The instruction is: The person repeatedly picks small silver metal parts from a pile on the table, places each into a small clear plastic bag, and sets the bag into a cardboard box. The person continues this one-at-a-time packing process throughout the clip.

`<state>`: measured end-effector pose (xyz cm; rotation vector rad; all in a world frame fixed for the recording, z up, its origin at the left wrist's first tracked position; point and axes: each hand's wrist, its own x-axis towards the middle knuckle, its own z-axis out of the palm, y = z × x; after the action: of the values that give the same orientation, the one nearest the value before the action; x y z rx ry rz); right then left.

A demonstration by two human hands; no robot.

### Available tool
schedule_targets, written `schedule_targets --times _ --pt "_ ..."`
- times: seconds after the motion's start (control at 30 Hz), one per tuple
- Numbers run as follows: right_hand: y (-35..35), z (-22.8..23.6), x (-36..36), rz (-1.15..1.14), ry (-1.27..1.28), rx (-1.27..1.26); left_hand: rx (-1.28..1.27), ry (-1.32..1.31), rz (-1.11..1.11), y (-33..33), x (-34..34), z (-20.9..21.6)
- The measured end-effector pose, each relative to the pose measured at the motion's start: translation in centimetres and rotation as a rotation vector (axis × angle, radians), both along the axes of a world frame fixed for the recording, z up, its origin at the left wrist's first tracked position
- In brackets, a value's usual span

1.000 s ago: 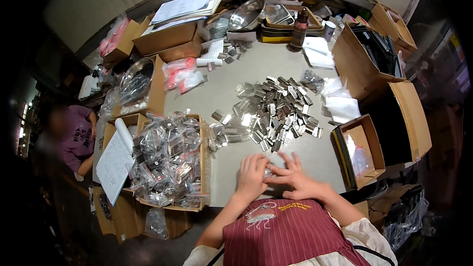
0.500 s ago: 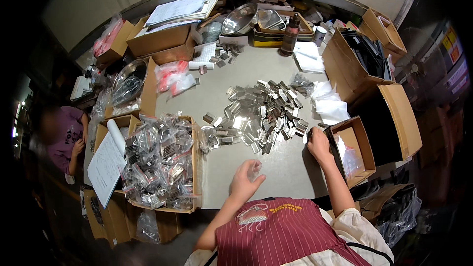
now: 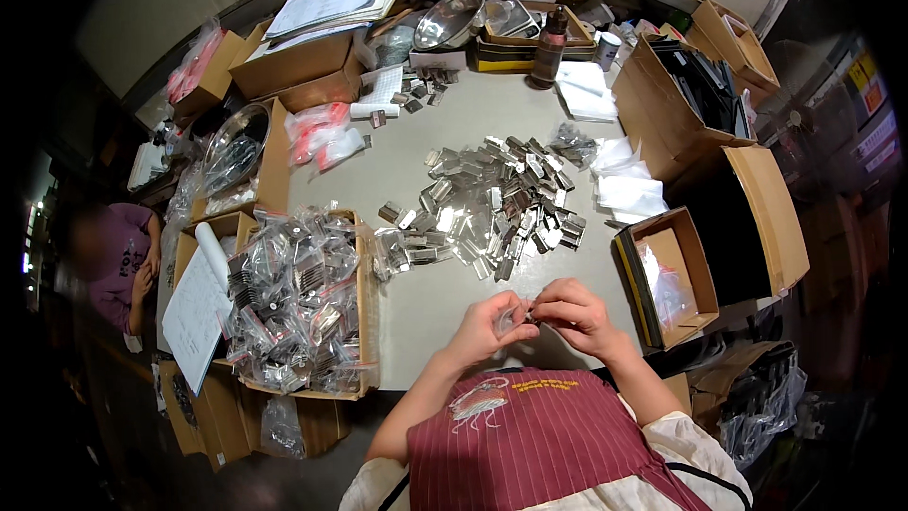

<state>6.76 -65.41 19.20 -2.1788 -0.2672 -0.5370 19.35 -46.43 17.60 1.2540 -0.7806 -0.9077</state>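
Close to the table's near edge, my two hands meet in front of the apron. My left hand (image 3: 480,329) is closed on a small clear plastic bag (image 3: 509,320). At the bag's side, my right hand (image 3: 579,318) pinches with its fingertips; a small dark bit shows there, too small to name. Beyond the hands lies a loose pile of shiny metal clips or brackets (image 3: 515,194). To the left, an open cardboard box (image 3: 371,322) is heaped with filled clear bags (image 3: 303,293) of metal parts.
Right of my hands stands a small open carton (image 3: 705,289) with clear bags inside. White sheets (image 3: 629,194), a brown bottle (image 3: 549,49) and a box of black parts (image 3: 653,114) line the far right. A clipboard-like written sheet (image 3: 197,317) leans left. Another person (image 3: 123,265) is at far left.
My right hand has come left from beside the small carton to meet my left hand at the bag. My left hand has moved slightly right. The view has shifted a little.
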Motion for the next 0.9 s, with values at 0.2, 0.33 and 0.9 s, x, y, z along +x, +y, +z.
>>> schedule_targets --times 0.2,0.33,0.9 --pt "-4.0 -4.8 2.8 -0.438 0.121 -0.021 0.180 -0.182 0.303 0.4 -0.2 -2.6" --pt "-7.1 -5.3 5.5 -0.513 0.144 -0.543 0.248 -0.189 0.362 0.9 -0.5 -2.2" --pt "-0.8 -3.1 2.3 -0.105 0.720 0.905 -0.036 -0.913 0.385 -0.2 -0.3 -2.0"
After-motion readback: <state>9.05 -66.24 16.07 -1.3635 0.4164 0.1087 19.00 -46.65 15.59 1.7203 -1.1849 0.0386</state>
